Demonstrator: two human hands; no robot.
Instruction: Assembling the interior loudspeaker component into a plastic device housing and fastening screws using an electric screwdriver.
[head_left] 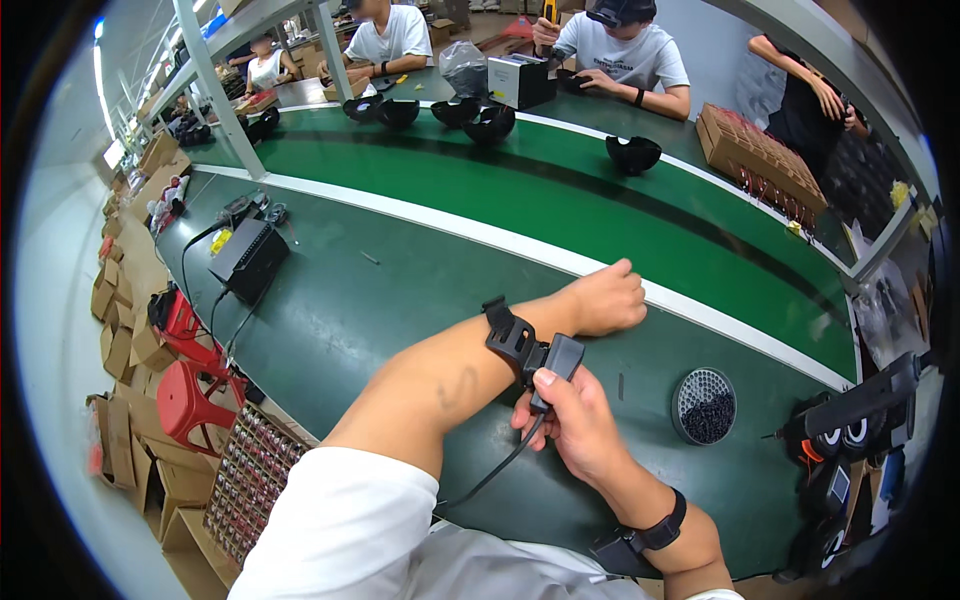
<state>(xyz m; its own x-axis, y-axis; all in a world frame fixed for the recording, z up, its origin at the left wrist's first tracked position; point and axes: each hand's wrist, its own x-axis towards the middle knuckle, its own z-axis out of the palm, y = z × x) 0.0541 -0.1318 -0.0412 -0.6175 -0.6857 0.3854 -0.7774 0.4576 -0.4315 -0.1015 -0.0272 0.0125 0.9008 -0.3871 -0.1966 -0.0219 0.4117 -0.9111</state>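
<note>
Fingers [562,396] of the right hand [585,425] grip a black module [565,352], left hand [607,299] fisted.

Black cable [500,466], lower centre: far end lost at white clothing [490,562]. Black pieces [708,420] in round dish [704,384], right: too small to identify. Co-worker [802,125], upper right: head out of view.

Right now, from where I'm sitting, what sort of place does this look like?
Most likely a factory assembly line: a long green conveyor belt runs past the workbench, black bowl-shaped shells sit spaced out on it, and people work along its far side.
</note>
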